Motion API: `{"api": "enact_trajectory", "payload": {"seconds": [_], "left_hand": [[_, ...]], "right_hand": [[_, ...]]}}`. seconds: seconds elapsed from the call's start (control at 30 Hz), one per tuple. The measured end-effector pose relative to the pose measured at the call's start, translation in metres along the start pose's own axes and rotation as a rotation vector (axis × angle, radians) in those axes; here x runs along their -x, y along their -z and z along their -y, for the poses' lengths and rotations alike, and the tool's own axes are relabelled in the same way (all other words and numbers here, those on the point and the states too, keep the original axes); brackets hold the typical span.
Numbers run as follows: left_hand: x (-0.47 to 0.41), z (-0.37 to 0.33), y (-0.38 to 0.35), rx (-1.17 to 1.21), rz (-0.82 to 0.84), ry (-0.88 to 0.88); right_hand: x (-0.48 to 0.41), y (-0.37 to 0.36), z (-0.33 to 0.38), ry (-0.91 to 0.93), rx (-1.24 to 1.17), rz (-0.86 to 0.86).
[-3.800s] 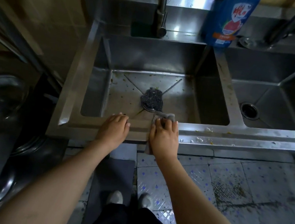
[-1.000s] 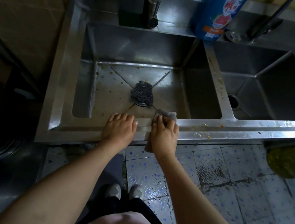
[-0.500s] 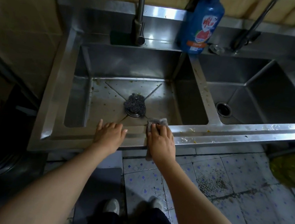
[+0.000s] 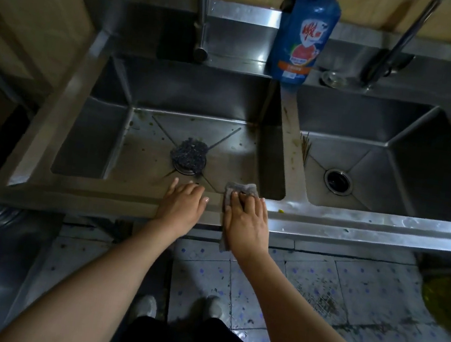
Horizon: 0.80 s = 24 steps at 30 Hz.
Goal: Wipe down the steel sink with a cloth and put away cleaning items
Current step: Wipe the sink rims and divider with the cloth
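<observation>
On the front rim of the sink the left hand lies flat and empty beside the right hand, which presses the cloth down with straight fingers, and a careless sweep could push crumbs into the basin toward the scourer.

The scene is dimly lit, and the left side is lost in shadow. Glare is seen on the front rim of the sink. Lines are bent near the edges.

Grey cloth lies draped over the steel sink front rim; dark scourer covers left drain.
</observation>
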<state>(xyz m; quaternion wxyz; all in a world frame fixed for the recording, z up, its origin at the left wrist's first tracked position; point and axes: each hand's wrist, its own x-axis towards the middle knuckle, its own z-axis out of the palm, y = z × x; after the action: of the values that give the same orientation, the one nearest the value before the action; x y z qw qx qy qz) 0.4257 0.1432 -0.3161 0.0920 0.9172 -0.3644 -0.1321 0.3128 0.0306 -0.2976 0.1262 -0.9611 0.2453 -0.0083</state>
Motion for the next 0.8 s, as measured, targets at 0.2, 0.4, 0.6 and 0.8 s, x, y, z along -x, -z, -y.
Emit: {"api": "enact_trajectory", "payload": {"seconds": [0.2, 0.4, 0.6, 0.8], "left_hand": [[-0.006, -0.024, -0.002, -0.026, 0.026, -0.015], [-0.005, -0.021, -0.005, -0.016, -0.022, -0.042], [-0.008, -0.020, -0.009, -0.018, -0.045, -0.031], [-0.008, -0.018, -0.012, -0.004, -0.051, -0.027]], "right_hand": [[0.002, 0.008, -0.042, -0.020, 0.006, -0.006], [0.004, 0.008, -0.055, -0.120, -0.013, 0.005], [0.001, -0.004, -0.021, -0.276, -0.054, -0.026], [-0.002, -0.009, 0.011, -0.220, -0.135, -0.006]]}}
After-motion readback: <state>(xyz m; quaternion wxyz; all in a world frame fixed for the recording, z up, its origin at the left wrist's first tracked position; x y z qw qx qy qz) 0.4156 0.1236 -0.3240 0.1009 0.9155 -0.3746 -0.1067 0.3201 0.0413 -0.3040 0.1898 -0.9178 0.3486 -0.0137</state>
